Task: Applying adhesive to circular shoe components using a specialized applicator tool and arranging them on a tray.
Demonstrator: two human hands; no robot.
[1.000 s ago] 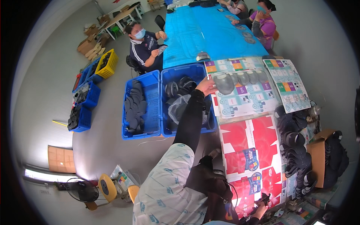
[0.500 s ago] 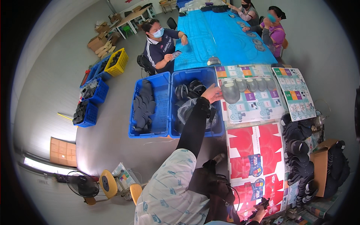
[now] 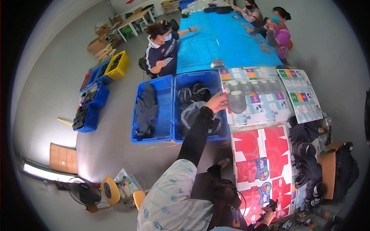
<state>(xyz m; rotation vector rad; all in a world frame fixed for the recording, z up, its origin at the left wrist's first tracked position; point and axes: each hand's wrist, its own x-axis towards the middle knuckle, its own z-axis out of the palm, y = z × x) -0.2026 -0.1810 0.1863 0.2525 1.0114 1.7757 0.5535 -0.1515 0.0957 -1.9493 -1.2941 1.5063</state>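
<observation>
Head view, near to far. Lowest: right hand (image 3: 266, 216) at a small black object (image 3: 271, 205), kind unclear, over red-and-white printed card sheets (image 3: 250, 148). Its fingers are partly hidden; cannot tell whether they grip.

Farther up, left arm in a black sleeve reaches forward. Left hand (image 3: 216, 103) has come slightly nearer the body over the last half second, and a smooth grey oval piece (image 3: 237, 103) has come with it. Effect: the piece now sits more clearly in front of a row of similar grey pieces (image 3: 257, 87), its far end overlapping the leftmost one. Its left rim meets the fingertips, the rest extending to their right above a pale printed sheet (image 3: 266, 109). Left fingers narrow, apparently pinching that rim; thumb placement not clear.

Left of the sheet, a blue plastic basket (image 3: 192, 77) with dark pieces and clear film; the left forearm crosses its near part.

Beyond, a blue-covered worktop (image 3: 208, 42), one grey domed piece (image 3: 217, 62) near its closest edge. A seated co-worker (image 3: 165, 52) at its left side now has one arm stretched across it; earlier that arm was bent.
</observation>
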